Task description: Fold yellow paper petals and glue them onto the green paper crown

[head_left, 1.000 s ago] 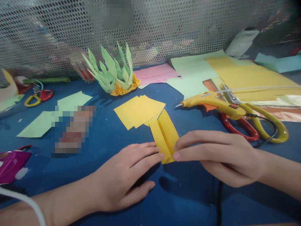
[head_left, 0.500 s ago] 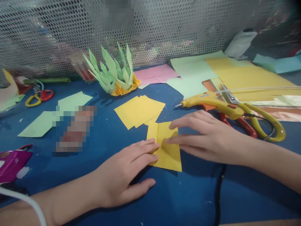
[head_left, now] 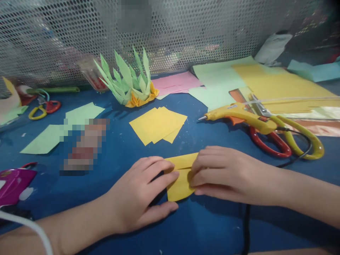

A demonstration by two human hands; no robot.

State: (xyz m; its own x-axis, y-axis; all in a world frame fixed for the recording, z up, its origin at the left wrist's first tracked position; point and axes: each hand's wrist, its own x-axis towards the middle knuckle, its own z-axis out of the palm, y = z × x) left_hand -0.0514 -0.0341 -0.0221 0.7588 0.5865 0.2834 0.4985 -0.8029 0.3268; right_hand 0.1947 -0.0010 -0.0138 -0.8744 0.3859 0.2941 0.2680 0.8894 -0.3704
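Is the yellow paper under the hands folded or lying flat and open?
Folded. The yellow paper shows a crease across it, its top flap turned down, with the left hand and right hand pressing it onto the blue table.

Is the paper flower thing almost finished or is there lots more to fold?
Partly. Done: a green spiky paper piece with small yellow flowers stands at the back. In hand: left hand and right hand press a fold into one yellow square. Left: a stack of flat yellow squares lies unfolded.
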